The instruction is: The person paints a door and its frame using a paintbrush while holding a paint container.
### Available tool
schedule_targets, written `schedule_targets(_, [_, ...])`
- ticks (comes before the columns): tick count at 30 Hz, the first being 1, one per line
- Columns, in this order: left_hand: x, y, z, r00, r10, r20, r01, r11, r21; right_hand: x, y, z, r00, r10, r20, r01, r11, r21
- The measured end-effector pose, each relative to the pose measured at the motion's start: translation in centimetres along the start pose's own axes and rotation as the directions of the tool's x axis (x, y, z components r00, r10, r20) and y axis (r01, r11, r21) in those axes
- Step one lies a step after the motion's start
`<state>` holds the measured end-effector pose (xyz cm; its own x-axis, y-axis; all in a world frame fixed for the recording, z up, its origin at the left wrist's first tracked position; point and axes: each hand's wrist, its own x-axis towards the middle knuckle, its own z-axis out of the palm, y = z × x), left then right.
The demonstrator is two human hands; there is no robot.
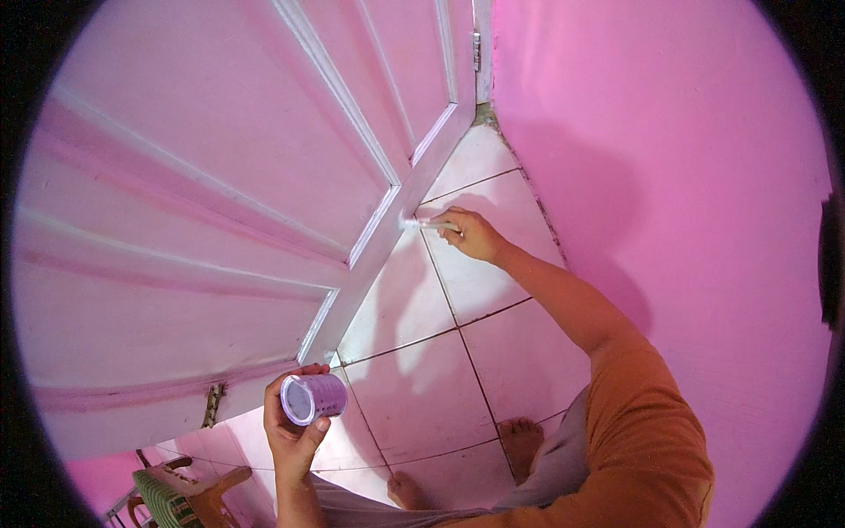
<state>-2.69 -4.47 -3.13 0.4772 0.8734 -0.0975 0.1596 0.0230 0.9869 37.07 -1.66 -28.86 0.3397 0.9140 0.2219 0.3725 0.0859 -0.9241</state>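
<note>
My right hand [473, 236] is closed round the handle of a paintbrush [431, 225]. The pale bristles meet the lower rail of a panelled door [387, 231], close to its bottom edge. In my left hand [283, 429] is a small cylindrical can [326, 396], fingers and thumb wrapped round its side. Its round end, with a light rim and greyish-lilac inside, faces left, so the can looks tilted. The door has raised white mouldings and a pinkish-white face.
A pink wall [669, 220] rises on the right, with a hinge [477, 51] at the far door edge. White floor tiles [405, 387] lie below, where my bare feet stand. A wooden chair with a green striped cushion [163, 497] is at the lower left, near a metal latch [214, 405] on the door.
</note>
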Motion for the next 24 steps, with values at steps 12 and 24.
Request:
schedule_targets(12, [-0.9, -0.2, -0.3, 0.998, -0.044, -0.053, 0.050, 0.994, 0.097, 6.5, 7.3, -5.6, 0.754, 0.029, -0.657, -0.367, 0.847, -0.385])
schedule_targets(24, [-0.1, -0.6, -0.5, 1.000, -0.024, -0.006, 0.024, 0.996, 0.090, 0.1, 2.3, -0.4, 0.999, -0.052, -0.016, 0.050, 0.995, -0.091])
